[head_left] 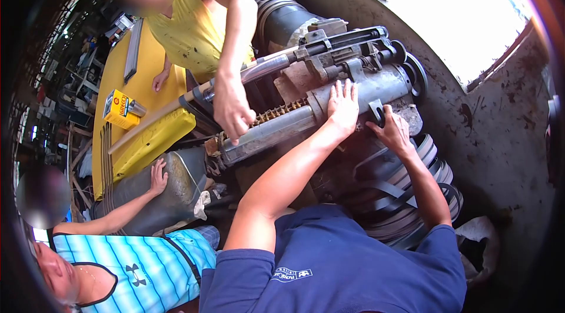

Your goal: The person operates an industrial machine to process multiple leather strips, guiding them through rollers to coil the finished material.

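My left hand [343, 106] lies flat with fingers stretched out on the grey metal cylinder [376, 87] of a machine. Just to its right, my right hand [392, 130] has its thumb and fingers closed around a small metal bracket [375, 109] on the cylinder's near side. From the cylinder a long metal bar [273, 130] runs down to the left, with a rusty coil spring [281, 114] alongside it. Pulleys [415, 75] sit at the machine's right end.
A person in a yellow top [194, 36] holds a hand over the bar. Another in a striped top [135, 272] rests a hand on a black roll [138, 186]. Coiled strips [412, 195] lie below my right arm. A yellow can [120, 109] stands on the yellow table [112, 72].
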{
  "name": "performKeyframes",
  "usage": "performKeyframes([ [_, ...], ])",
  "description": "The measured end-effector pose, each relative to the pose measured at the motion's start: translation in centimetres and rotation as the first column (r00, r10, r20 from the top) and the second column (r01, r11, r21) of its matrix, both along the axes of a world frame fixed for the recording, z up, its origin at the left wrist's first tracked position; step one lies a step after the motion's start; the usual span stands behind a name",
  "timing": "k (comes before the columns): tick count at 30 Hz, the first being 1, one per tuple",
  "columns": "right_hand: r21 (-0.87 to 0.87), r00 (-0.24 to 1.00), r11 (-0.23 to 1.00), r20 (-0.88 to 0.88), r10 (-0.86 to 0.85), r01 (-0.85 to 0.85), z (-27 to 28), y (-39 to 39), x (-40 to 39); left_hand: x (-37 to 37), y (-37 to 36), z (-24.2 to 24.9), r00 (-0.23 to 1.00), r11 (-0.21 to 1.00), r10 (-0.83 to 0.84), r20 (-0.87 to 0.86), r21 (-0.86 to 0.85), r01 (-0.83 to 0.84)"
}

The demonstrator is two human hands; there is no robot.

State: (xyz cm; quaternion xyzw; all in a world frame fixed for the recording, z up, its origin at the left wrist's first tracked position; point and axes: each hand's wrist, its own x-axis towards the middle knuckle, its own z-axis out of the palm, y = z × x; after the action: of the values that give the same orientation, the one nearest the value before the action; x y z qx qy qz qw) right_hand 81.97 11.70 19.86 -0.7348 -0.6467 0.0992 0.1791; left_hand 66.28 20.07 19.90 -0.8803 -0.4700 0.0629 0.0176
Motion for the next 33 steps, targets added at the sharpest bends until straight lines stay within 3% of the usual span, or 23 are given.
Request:
performKeyframes([
  [3, -0.028, 0.999, 0.999, -0.023, 0.035, -0.036, -0.2, 0.5, 0.9, 0.0, 0.2, 0.3, 1.000, 1.000, -0.010, 0.006, -0.024, 0.010],
  [6, 0.147, 0.999, 0.988, -0.020, 0.041, -0.037, -1.1, 0.4, 1.0, 0.0, 0.1, 0.4, 0.999, 1.000, -0.025, -0.022, -0.005, 0.025],
  [11, 0.200, 0.958, 0.942, -0.154, -0.241, 0.269, -2.1, 0.5, -1.6, -0.3, 0.2, -0.1, 0.998, 0.998, -0.057, 0.021, 0.033, 0.056],
  [14, 0.306, 0.942, 0.896, -0.203, -0.268, 0.321, -2.9, 0.3, -2.1, -0.4, 0.3, 0.0, 0.996, 0.994, -0.088, 0.012, 0.062, 0.087],
  [19, 0.521, 0.946, 0.791, -0.220, -0.239, 0.321, -5.3, 0.5, -2.0, -1.0, 0.7, 0.4, 0.990, 0.989, -0.141, 0.028, 0.049, 0.139],
  [29, 0.580, 0.953, 0.761, -0.244, -0.179, 0.292, -6.1, 0.6, -1.3, -1.3, 1.2, 0.2, 0.977, 0.974, -0.209, 0.034, 0.101, 0.205],
  [33, 0.575, 0.950, 0.764, -0.265, -0.167, 0.294, -6.0, 0.5, -1.2, -0.8, 0.9, 1.9, 0.985, 0.986, -0.167, -0.038, -0.006, 0.167],
])
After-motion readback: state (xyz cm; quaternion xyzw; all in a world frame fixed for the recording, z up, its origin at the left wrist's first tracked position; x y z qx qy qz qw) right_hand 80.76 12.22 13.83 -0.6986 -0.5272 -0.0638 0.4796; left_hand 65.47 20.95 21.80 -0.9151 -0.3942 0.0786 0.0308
